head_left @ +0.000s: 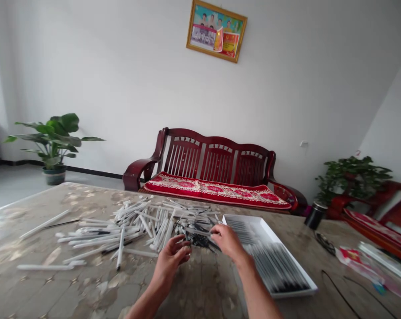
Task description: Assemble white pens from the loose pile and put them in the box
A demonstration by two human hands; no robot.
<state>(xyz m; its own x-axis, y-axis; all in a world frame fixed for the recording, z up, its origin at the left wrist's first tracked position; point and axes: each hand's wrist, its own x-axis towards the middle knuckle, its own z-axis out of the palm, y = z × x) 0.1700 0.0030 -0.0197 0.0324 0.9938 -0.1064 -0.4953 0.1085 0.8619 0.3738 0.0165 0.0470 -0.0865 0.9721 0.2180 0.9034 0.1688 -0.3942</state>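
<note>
My left hand [174, 258] is over the table just in front of a heap of white pens [130, 226]. Its fingers are curled but apart, with nothing visible between them. My right hand [227, 241] is closed, its fingertips around the end of a greyish pen [199, 231] that points left. Small black pieces [200, 240], perhaps pen caps, lie in a cluster between both hands. Beside my right forearm is a shallow white box [288, 248], filled with rows of translucent pens [277, 268] with dark ends. Motion blur softens the fingertips.
A patterned table [97, 292] carries everything. At right are a black cylinder [316, 215], dark cables [340, 288] and a plastic packet [360, 266]. Beyond stand a red wooden bench [217, 164] and potted plants [56, 141]. Loose white pens [44, 224] lie at left.
</note>
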